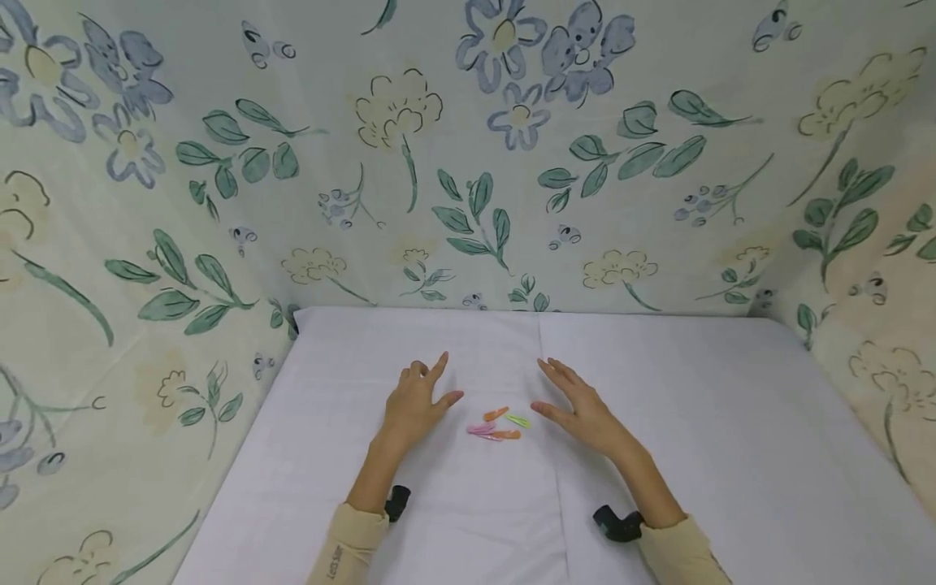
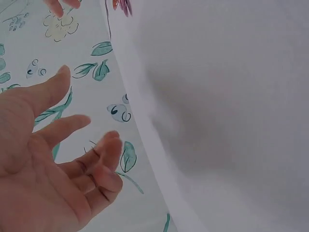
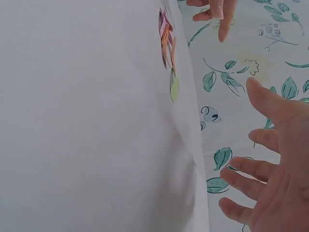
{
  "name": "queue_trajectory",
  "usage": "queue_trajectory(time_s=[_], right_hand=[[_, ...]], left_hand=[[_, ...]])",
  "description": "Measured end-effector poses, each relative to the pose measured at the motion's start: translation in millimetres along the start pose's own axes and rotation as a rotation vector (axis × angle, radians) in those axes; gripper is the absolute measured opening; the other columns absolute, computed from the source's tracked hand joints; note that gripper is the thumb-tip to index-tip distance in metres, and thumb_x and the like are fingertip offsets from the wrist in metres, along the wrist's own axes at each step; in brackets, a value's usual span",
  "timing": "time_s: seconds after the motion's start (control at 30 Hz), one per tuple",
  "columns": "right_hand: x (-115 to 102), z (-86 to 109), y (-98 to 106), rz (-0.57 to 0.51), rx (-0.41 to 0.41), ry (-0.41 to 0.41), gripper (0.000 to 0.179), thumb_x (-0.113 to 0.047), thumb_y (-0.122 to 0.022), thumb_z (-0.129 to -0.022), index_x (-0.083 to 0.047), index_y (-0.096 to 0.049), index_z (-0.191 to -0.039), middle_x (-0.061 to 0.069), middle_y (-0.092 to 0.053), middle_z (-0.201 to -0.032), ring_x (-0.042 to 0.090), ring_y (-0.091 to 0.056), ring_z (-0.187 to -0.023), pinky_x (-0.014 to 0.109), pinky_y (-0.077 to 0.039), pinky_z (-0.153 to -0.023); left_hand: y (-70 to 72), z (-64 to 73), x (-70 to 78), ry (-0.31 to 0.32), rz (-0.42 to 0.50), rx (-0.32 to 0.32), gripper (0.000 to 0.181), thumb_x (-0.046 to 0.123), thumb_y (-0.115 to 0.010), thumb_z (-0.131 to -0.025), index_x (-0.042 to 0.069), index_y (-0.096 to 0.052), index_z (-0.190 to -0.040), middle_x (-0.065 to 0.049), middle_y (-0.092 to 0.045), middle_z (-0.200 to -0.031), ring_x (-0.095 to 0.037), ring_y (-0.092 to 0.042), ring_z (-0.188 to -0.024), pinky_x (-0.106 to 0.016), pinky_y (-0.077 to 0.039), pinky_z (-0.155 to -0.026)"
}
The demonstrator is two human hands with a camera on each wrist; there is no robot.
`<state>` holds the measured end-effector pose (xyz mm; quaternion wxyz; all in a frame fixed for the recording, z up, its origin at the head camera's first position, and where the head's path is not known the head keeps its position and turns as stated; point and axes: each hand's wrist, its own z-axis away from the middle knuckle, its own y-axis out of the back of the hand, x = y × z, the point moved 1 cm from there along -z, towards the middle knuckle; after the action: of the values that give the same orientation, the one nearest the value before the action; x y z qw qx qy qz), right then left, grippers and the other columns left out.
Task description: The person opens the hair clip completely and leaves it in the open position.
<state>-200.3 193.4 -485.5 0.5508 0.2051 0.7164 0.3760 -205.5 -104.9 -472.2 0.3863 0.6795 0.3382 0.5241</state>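
Several small hair clips lie in a loose cluster on the white cloth: an orange clip, a green clip, a pink clip and a second orange clip. My left hand is held to their left, index finger and thumb extended, the other fingers partly bent, nothing in it. To their right is my right hand, fingers spread and holding nothing. From the right wrist, the green clip shows nearest that hand. Both palms face inward, apart from the clips.
White cloth covers the table, with a crease running front to back near the middle. A flower-printed curtain rises behind the far edge and along both sides. Dark wrist cameras sit at both cuffs.
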Motion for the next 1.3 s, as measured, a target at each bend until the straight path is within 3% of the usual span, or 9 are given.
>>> queue_trajectory(time_s=[0.1,0.17,0.27,0.33,0.47,0.63,0.87,1.1,1.3], right_hand=[[0.5,-1.4,-2.9,-0.022,0.016,0.009,0.073,-0.034,-0.076,-0.095,-0.014,-0.045,-0.157,0.02,-0.049,-0.154,0.043,-0.05,-0.137,0.063,-0.045,-0.108],[1.2,-3.2,-5.0,-0.051,0.032,0.017,0.068,-0.028,-0.08,-0.092,-0.011,-0.052,-0.152,0.019,-0.059,-0.137,0.034,-0.06,-0.116,0.047,-0.054,-0.096],[3.3,-7.1,-9.2,-0.1,0.041,0.029,0.059,-0.021,-0.082,-0.089,-0.008,-0.062,-0.143,0.014,-0.065,-0.11,0.018,-0.054,-0.086,0.028,-0.048,-0.072],[4.9,-10.4,-12.7,-0.137,0.035,0.019,0.053,-0.02,-0.083,-0.088,-0.008,-0.067,-0.137,0.008,-0.063,-0.096,0.014,-0.049,-0.077,0.022,-0.041,-0.064],[7.4,-15.3,-20.0,-0.203,-0.006,-0.036,0.042,-0.019,-0.083,-0.088,-0.01,-0.074,-0.128,0.001,-0.058,-0.083,0.012,-0.047,-0.075,0.02,-0.038,-0.063],[8.2,-17.2,-28.8,-0.256,-0.059,-0.056,0.035,-0.016,-0.082,-0.089,-0.008,-0.076,-0.123,0.002,-0.063,-0.082,0.012,-0.049,-0.074,0.02,-0.04,-0.065],[5.2,-23.2,-41.2,-0.208,-0.025,-0.047,0.025,-0.018,-0.084,-0.087,-0.01,-0.082,-0.111,-0.007,-0.041,-0.06,0.004,-0.035,-0.058,0.02,-0.031,-0.056],[1.0,-26.6,-50.5,-0.229,-0.028,-0.038,0.021,-0.019,-0.084,-0.087,-0.008,-0.083,-0.105,-0.006,-0.053,-0.056,-0.001,-0.026,-0.051,0.019,-0.025,-0.051],[-3.6,-27.2,-53.3,-0.25,0.008,-0.092,0.016,-0.014,-0.085,-0.085,-0.009,-0.084,-0.1,-0.006,-0.043,-0.052,0.002,-0.028,-0.049,0.019,-0.022,-0.048]], left_hand=[[-3.7,-1.0,2.9,0.022,0.089,-0.026,0.055,0.037,-0.076,-0.094,0.013,-0.064,-0.142,-0.012,-0.058,-0.096,-0.021,-0.05,-0.08,-0.031,-0.042,-0.063],[-6.7,-1.8,3.7,0.047,0.137,-0.047,0.046,0.032,-0.079,-0.092,0.012,-0.071,-0.133,-0.007,-0.055,-0.084,-0.016,-0.044,-0.071,-0.027,-0.036,-0.061],[-10.9,-3.7,4.7,0.078,0.201,-0.064,0.036,0.024,-0.083,-0.089,0.011,-0.077,-0.122,-0.001,-0.049,-0.07,-0.014,-0.04,-0.063,-0.026,-0.032,-0.058],[-13.8,-5.4,4.5,0.098,0.237,-0.068,0.032,0.02,-0.085,-0.087,0.011,-0.08,-0.117,0.001,-0.046,-0.063,-0.012,-0.037,-0.06,-0.025,-0.03,-0.056],[-16.3,-10.1,7.1,0.142,0.285,-0.085,0.024,0.014,-0.087,-0.084,0.012,-0.083,-0.107,0.003,-0.045,-0.059,-0.012,-0.037,-0.06,-0.025,-0.03,-0.055],[-19.6,-16.4,15.7,0.173,0.259,-0.147,0.021,0.012,-0.088,-0.081,0.012,-0.084,-0.102,-0.001,-0.059,-0.072,-0.015,-0.047,-0.07,-0.027,-0.036,-0.061],[-30.2,-21.5,26.4,0.119,0.215,-0.187,0.022,0.012,-0.09,-0.076,0.012,-0.084,-0.098,-0.003,-0.064,-0.076,-0.014,-0.05,-0.071,-0.026,-0.038,-0.061],[-37.8,-23.6,34.4,0.086,0.214,-0.221,0.017,0.012,-0.092,-0.074,0.01,-0.083,-0.089,0.002,-0.058,-0.067,-0.012,-0.047,-0.064,-0.024,-0.036,-0.055],[-39.9,-23.8,40.9,0.08,0.223,-0.237,0.012,0.011,-0.092,-0.075,0.01,-0.082,-0.082,0.004,-0.054,-0.061,-0.01,-0.044,-0.058,-0.023,-0.033,-0.051]])
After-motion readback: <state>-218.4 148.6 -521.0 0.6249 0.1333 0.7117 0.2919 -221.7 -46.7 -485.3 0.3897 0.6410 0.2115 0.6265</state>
